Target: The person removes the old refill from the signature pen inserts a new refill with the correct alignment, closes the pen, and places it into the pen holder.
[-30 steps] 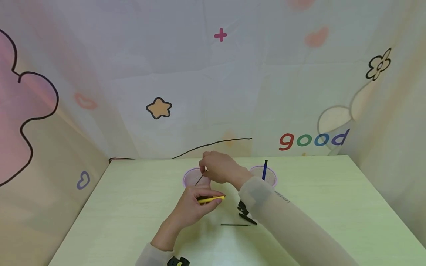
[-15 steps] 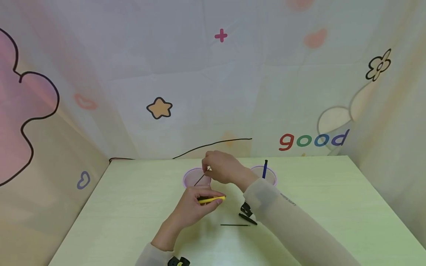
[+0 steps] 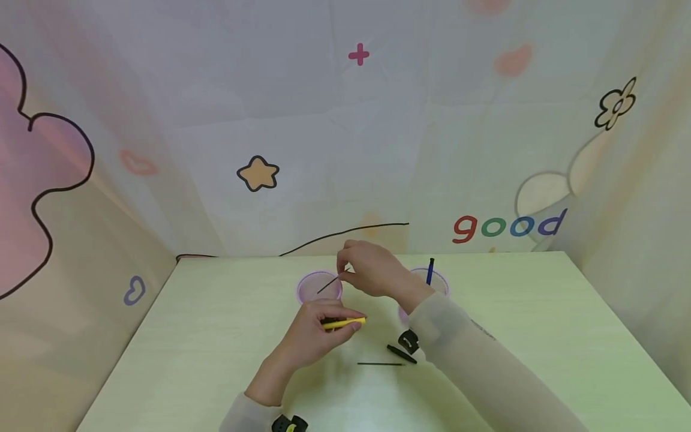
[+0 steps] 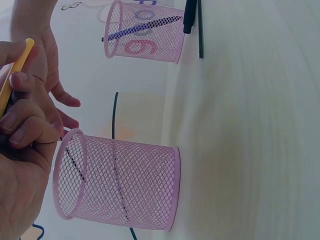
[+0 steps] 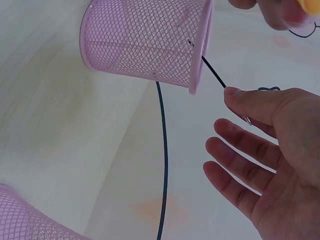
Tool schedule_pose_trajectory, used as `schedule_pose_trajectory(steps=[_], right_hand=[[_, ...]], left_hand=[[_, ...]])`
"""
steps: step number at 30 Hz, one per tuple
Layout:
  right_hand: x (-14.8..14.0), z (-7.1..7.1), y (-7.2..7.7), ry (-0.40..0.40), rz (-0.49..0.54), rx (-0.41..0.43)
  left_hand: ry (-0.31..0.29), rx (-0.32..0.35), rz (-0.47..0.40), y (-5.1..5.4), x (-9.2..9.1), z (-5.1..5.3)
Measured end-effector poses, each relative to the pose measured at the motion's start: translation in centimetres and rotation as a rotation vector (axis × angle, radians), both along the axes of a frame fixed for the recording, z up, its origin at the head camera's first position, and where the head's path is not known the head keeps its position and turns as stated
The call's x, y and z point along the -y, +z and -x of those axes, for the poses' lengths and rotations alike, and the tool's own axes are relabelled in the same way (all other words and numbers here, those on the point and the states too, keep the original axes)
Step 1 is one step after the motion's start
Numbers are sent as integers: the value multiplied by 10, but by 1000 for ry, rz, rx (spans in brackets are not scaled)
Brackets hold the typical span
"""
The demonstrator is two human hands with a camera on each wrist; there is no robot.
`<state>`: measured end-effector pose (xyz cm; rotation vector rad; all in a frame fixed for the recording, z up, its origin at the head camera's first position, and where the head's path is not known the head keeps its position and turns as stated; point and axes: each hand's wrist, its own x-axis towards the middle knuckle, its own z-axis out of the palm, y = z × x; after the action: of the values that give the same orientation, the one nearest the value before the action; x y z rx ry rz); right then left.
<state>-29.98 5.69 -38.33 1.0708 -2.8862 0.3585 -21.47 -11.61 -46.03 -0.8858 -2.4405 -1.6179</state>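
Observation:
My left hand (image 3: 310,336) holds a yellow pen barrel (image 3: 345,323), with something dark beside it partly hidden by the fingers. My right hand (image 3: 372,270) pinches a thin black pen refill (image 5: 214,72) between thumb and index finger, the other fingers spread apart. The refill slants, its lower end inside the mouth of the left pink mesh pen holder (image 4: 125,185) and a silvery tip (image 5: 248,121) showing past the thumb. Behind the right forearm stands a second pink mesh pen holder (image 4: 145,50), with a blue pen (image 3: 430,272) in it.
On the pale table (image 3: 216,354) in front of the right forearm lie a short black pen piece (image 3: 402,354) and another thin dark refill (image 3: 380,364). A patterned cloth (image 3: 324,132) hangs behind the table.
My right hand has shifted right and slightly up, away from the left holder's middle. The pinched refill slants flatter, more of it showing. My left hand stays put with the yellow barrel.

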Motion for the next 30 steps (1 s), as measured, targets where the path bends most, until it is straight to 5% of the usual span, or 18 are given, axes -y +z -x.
schedule_pose_trajectory(steps=[30], right_hand=[[-42,-15,-3,-45,214,16]], left_hand=[[-3,105,-36,-4,0,2]])
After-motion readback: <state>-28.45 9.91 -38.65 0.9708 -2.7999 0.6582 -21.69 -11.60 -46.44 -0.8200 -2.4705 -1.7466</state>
